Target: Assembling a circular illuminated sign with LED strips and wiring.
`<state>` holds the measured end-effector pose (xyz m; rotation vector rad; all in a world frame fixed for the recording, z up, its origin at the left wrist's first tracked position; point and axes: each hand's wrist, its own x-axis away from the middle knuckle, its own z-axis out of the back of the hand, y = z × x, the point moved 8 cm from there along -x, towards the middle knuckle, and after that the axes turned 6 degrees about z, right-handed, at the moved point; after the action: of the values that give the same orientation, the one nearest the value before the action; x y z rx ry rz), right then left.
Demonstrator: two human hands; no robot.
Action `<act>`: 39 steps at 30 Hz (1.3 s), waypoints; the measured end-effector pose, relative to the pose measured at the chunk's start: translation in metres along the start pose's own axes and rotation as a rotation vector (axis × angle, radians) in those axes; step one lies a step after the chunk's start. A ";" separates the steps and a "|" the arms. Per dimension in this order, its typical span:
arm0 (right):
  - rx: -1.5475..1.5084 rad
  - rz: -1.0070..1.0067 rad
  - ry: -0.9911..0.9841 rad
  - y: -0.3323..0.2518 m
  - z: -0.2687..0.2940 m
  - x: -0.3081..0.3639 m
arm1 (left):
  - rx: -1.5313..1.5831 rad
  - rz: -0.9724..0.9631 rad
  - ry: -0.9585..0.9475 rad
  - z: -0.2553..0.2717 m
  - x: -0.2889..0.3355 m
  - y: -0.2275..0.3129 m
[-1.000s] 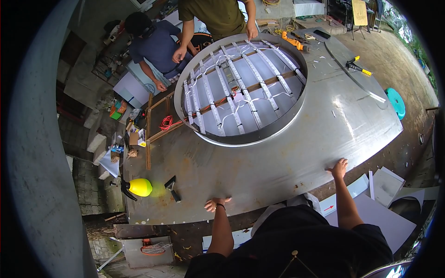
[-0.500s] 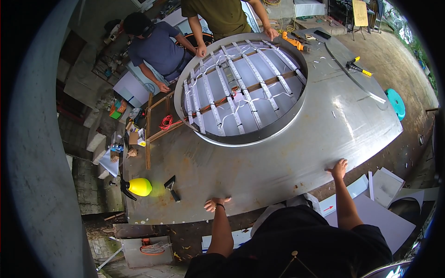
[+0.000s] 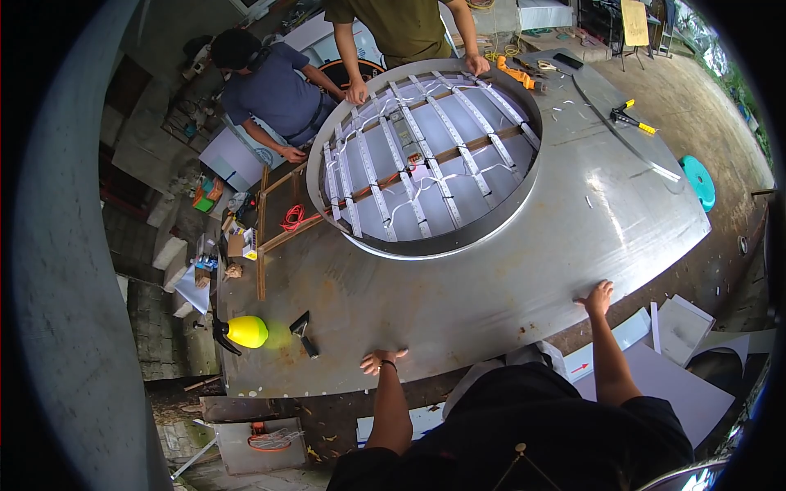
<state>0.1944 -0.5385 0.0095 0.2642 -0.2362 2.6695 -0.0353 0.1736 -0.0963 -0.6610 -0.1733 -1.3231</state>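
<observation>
My left hand (image 3: 381, 361) rests on the near edge of a metal-topped table (image 3: 458, 303), fingers stretched out and holding nothing. Farther right, my right hand (image 3: 597, 299) leans on the same edge with its fingers spread. Nearest to my left hand lies a black-handled squeegee or scraper (image 3: 303, 334). On the far half of the table sits a large round sign frame (image 3: 442, 242) with rows of light strips (image 3: 434, 182) and white wires inside. A person in a green shirt (image 3: 401, 29) has both hands on its far rim. Another person in a blue shirt (image 3: 274, 90) stands at its left.
A yellow spray bottle (image 3: 247, 331) lies at the left. Behind it are a wooden frame (image 3: 262, 237) and red cable (image 3: 292, 218). An orange power tool (image 3: 517, 75), a curved strip (image 3: 610, 127) and a teal stool (image 3: 697, 184) are at the right. White panels (image 3: 663, 385) lean near my right arm.
The person in blue has shifted slightly left and lower. The green-shirted person's hands have moved a little along the rim. My own hands stay where they were.
</observation>
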 end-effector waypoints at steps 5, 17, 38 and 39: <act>0.006 0.000 -0.005 0.000 -0.001 0.000 | -0.153 0.118 -0.028 -0.004 -0.004 0.001; 0.019 -0.038 0.002 0.016 -0.004 -0.001 | 0.067 -0.072 -0.043 0.013 0.046 0.000; 0.001 -0.029 -0.002 0.004 -0.007 -0.005 | -0.035 0.032 0.001 0.002 0.003 -0.003; 0.009 -0.028 0.002 0.005 -0.008 -0.006 | -0.035 0.031 0.001 0.003 0.003 -0.002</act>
<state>0.1960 -0.5441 -0.0002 0.2656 -0.2183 2.6431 -0.0361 0.1724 -0.0919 -0.6904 -0.1388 -1.2996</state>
